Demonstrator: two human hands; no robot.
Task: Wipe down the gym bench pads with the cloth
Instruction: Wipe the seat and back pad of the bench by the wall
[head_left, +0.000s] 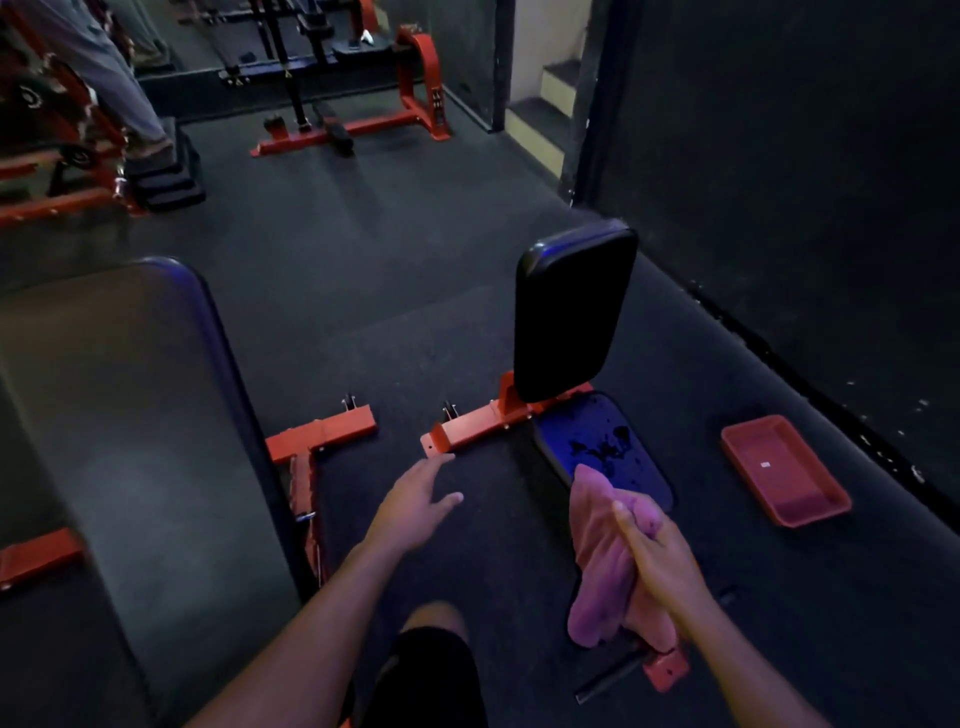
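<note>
the right hand (655, 564) is gripping the pink cloth (597, 561) over the wet seat pad (597, 441) (at four o'clock). the left hand (415, 501) is hovering open, fingers spread, holding nothing.

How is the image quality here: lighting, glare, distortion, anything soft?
Head view: dim throughout, right wall nearly black; blue sheen on the wet seat pad and the backrest pad; wide-angle bending at the edges; the pink cloth in the right hand and the open left hand look slightly soft.

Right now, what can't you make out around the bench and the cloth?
- Head view: near end of the seat pad, covered by the pink cloth in the right hand.
- White label in the red tray: too small.
- Big pad at left: cut by the edge.
</note>
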